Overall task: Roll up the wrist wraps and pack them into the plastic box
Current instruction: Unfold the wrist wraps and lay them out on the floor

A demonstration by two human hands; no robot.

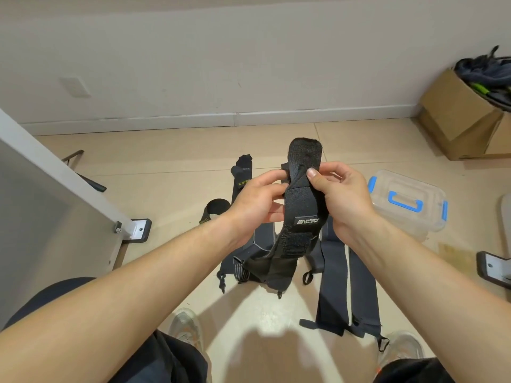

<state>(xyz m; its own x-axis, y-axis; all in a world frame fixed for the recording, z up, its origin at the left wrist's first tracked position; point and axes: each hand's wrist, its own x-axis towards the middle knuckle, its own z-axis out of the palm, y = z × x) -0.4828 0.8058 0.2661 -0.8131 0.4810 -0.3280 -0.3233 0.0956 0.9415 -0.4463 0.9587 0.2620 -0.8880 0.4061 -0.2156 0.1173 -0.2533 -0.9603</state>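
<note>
Beige tiled floor (166,150): carries every item listed below. Brown cardboard carton (453,117), far right by the wall, holding dark gear; not part of the task. Clear plastic box with blue handle and blue latches (387,186), on the floor to the right of the hands, lid on and apparently latched, nothing visible inside; it will likely need opening before packing. Long dark grey fabric wraps (334,286), laid flat and unrolled on the floor in front of the person's shoes, several side by side. Black woven wrist wrap with grey sewn label (304,200), held upright in the air above those wraps, top end standing free, lower end with its fuzzy fastening patch hanging loose. Right hand (345,197): thumb pressed on the wrap's front, fingers curled behind it, pinching it. Left hand (254,205): fingers curled round the wrap's left edge, gripping. Step in hand, by judgement: starting the roll. Handling note: begin at the end away from the fastening patch, keep both edges in line, hold tension with each turn, and finish with the patch outermost so the roll stays closed.
</note>
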